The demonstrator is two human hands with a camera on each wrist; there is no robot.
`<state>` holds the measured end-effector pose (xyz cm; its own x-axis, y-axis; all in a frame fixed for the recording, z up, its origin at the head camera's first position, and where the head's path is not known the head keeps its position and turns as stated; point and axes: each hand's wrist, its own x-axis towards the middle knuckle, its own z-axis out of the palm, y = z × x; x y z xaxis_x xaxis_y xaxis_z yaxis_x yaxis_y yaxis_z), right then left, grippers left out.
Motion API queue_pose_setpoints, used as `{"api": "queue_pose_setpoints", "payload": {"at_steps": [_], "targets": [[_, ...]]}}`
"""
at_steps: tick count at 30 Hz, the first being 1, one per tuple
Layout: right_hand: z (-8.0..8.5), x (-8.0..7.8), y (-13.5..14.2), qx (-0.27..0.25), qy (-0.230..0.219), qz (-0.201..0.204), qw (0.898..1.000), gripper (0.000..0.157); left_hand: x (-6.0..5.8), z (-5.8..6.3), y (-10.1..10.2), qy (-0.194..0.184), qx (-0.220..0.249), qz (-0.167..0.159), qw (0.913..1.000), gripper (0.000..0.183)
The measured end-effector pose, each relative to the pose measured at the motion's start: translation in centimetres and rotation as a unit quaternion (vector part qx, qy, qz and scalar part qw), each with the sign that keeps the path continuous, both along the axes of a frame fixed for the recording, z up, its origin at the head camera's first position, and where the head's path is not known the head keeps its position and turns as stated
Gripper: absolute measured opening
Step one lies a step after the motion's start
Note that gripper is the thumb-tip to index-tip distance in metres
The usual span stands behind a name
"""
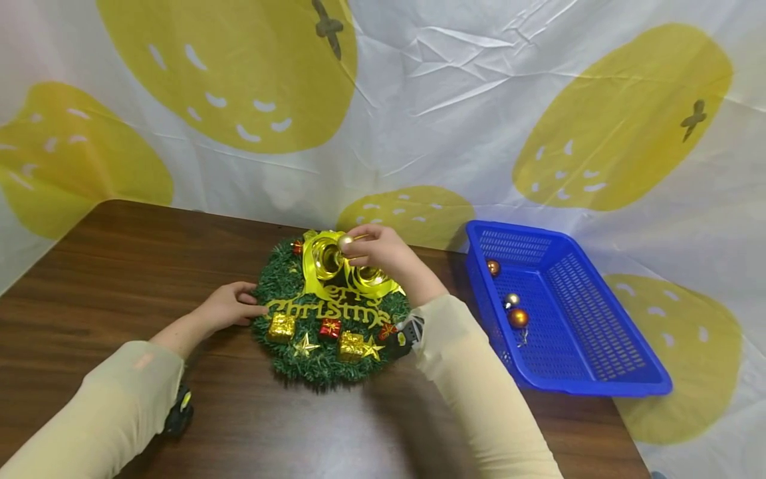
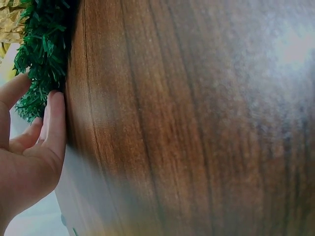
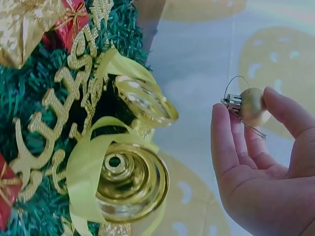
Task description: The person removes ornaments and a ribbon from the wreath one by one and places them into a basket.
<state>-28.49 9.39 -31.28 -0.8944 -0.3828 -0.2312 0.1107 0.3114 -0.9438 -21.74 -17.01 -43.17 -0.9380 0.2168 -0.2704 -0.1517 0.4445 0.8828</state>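
A green Christmas wreath (image 1: 326,376) lies on the table, with gold "Merry Christmas" lettering (image 1: 326,313), a yellow ribbon (image 3: 83,172) and two gold bells (image 3: 133,182). Above the bells, my right hand (image 1: 383,253) pinches a small gold bauble (image 3: 253,106) between thumb and fingers. The bauble has a silver cap and a thin loop, and hangs apart from the wreath. My left hand (image 1: 224,306) holds the wreath's left edge, thumb on the greenery and fingers (image 2: 56,118) against its side near the tabletop.
A blue plastic basket (image 1: 598,386) stands right of the wreath, holding a copper bauble (image 1: 493,267), a pale gold bauble (image 1: 511,300) and an orange bauble (image 1: 518,318). Behind the brown wooden table (image 1: 149,266) hangs a white curtain (image 1: 431,120) with yellow fruit prints.
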Motion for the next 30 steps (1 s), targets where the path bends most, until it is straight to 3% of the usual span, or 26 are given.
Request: {"api": "queue_pose_setpoints", "payload": {"at_steps": [19,30], "targets": [[1.4,0.2,5.1,0.010,0.030,-0.014,0.999,0.031,-0.1,0.1,0.1,0.001,0.000,-0.005,1.0000,0.075],[2.1,0.2,8.3,-0.019,0.039,-0.037,0.998,0.025,0.0,0.2,0.1,0.005,-0.004,-0.008,0.9999,0.075]]}}
